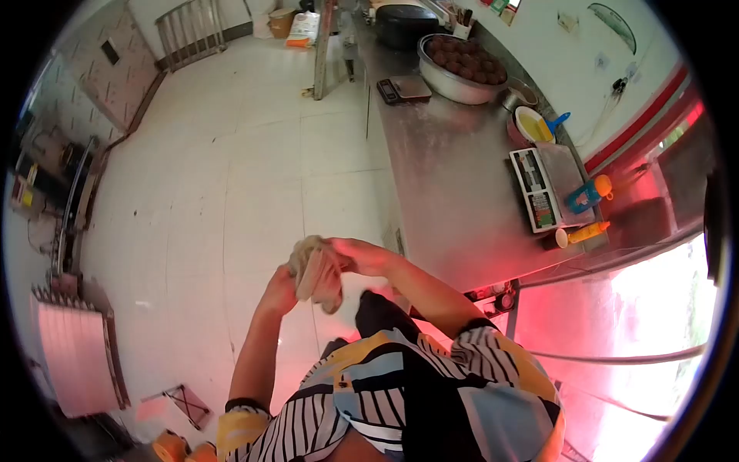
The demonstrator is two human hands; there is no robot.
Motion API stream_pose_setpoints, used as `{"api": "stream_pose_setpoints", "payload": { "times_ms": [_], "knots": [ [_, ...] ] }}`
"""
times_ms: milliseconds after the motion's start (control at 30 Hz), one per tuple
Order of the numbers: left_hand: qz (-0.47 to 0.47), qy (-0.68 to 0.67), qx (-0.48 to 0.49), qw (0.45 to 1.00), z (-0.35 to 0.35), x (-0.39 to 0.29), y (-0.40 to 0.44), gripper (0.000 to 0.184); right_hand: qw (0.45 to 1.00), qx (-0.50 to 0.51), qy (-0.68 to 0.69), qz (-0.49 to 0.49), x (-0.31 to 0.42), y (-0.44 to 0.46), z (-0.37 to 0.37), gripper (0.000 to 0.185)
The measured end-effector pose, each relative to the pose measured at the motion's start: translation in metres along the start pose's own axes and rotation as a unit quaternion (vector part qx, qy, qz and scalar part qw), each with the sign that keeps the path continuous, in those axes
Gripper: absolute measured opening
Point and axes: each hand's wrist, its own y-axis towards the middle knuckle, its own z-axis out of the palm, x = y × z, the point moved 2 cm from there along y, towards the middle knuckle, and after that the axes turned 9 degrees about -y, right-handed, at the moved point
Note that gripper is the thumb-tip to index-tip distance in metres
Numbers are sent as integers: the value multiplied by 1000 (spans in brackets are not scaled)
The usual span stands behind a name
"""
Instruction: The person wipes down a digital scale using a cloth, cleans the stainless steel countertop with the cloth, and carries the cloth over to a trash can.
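A crumpled beige cloth (317,276) hangs between my two hands, over the tiled floor and left of the metal counter. My left hand (280,291) grips its left side, with the fingers partly hidden by the folds. On the upper right side of the cloth, my right hand (356,256) is closed on it. The lower end of the cloth dangles free.
Along the right runs the steel counter (439,177), bearing a large bowl (462,86) of dark round balls, a small scale (408,88), a larger scale (539,189), a yellow-filled bowl (535,125) and a blue bottle (586,195). A metal box (75,358) stands lower left.
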Motion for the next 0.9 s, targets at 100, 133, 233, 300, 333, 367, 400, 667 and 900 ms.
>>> {"api": "stream_pose_setpoints", "payload": {
  "times_ms": [100, 133, 233, 300, 333, 367, 400, 667, 900],
  "knots": [
    [-25, -6, 61, 998, -8, 7, 93, 35, 989, -55, 64, -120, 3, 2, -38, 68],
    [-14, 45, 81, 996, -4, -20, 139, 32, 983, -53, 26, -175, 25, 21, -64, 64],
    [-104, 95, 144, 980, -7, -77, 228, 29, 975, -80, 80, -190, 70, 44, -110, 50],
    [-183, 155, 210, 948, -13, -137, 271, 30, 962, -170, 17, -213, 102, 56, -135, 36],
    [-215, 195, 256, 922, -6, -175, 284, 31, 951, -219, -50, -212, 78, 69, -177, 35],
    [-250, 224, 304, 892, -3, -196, 303, 32, 942, -260, 23, -212, 84, 57, -186, 38],
    [-204, 220, 267, 916, -5, -209, 343, 33, 924, -301, 95, -217, 91, 44, -193, 40],
    [227, 474, 157, 836, 30, -147, 700, 48, 754, -574, 177, -266, 116, -35, -295, 40],
    [256, 554, 238, 756, 76, -44, 939, 47, 591, -702, 294, -269, 171, 11, -384, 46]
  ]
}}
